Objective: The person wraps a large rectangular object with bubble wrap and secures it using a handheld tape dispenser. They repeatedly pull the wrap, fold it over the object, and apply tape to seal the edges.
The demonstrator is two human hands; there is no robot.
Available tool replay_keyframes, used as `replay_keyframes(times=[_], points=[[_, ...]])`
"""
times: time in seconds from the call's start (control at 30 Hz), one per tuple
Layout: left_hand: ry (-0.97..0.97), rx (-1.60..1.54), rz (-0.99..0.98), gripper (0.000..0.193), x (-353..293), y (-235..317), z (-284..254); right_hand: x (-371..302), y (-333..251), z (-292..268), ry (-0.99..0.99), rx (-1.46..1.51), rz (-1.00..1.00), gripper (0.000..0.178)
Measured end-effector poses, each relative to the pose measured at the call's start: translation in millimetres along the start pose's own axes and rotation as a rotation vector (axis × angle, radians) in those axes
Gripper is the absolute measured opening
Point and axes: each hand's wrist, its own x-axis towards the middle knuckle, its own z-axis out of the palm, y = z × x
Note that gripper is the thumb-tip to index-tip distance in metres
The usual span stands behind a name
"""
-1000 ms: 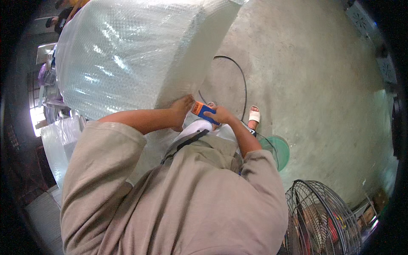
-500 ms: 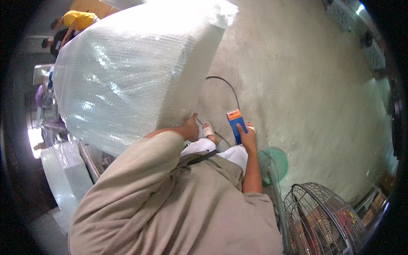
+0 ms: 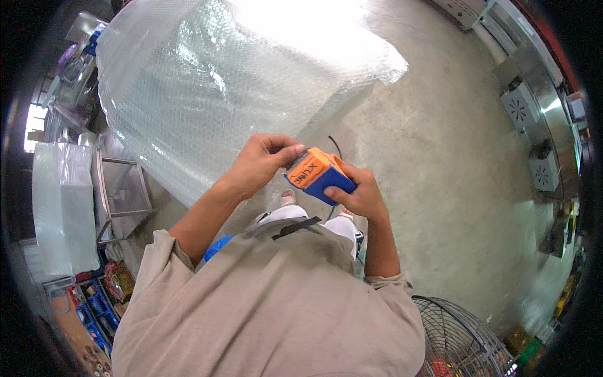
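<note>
A small blue and orange box (image 3: 321,178) is in front of my body, tilted, with its orange end toward the left. My right hand (image 3: 361,193) grips it from the right side, thumb on the blue face. At the orange end shows a dark, finely ridged strip (image 3: 296,162), too small to name. My left hand (image 3: 259,164) is closed in a pinch there, thumb and fingertips against the strip. Just beyond both hands stands a large bulky thing wrapped in clear bubble wrap (image 3: 188,107). What the wrap covers cannot be made out.
A wire fan cage (image 3: 461,336) stands close at my lower right. On the left are a metal frame (image 3: 125,191), a smaller wrapped block (image 3: 63,207) and blue trays with small parts (image 3: 94,314). A dark cable (image 3: 336,146) lies on the concrete floor. Metal cabinets (image 3: 534,125) line the right.
The box has come up from low beside my right leg to the front of my body. My left hand has risen from beside the wrapped thing to the box's orange end.
</note>
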Motion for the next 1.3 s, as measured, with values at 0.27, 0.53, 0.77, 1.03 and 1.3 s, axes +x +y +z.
replay_keyframes(times=[0.27,0.53,0.77,1.03,1.3], points=[[0.701,1.278,0.622,0.025,67,-11,-57,33,85,1,-0.077,0.129,0.306,0.037],[-0.058,1.502,0.813,0.062,76,-42,-8,24,223,27,-0.139,0.073,0.457,0.055],[-0.753,2.861,0.675,0.071,66,-87,43,34,171,13,-0.127,-0.794,0.510,0.064],[-1.115,2.248,0.571,0.060,104,-106,60,-7,121,-57,0.167,-0.345,0.806,0.059],[-0.045,-0.022,-0.055,0.053,57,17,25,-19,44,-54,0.355,0.124,0.173,0.054]])
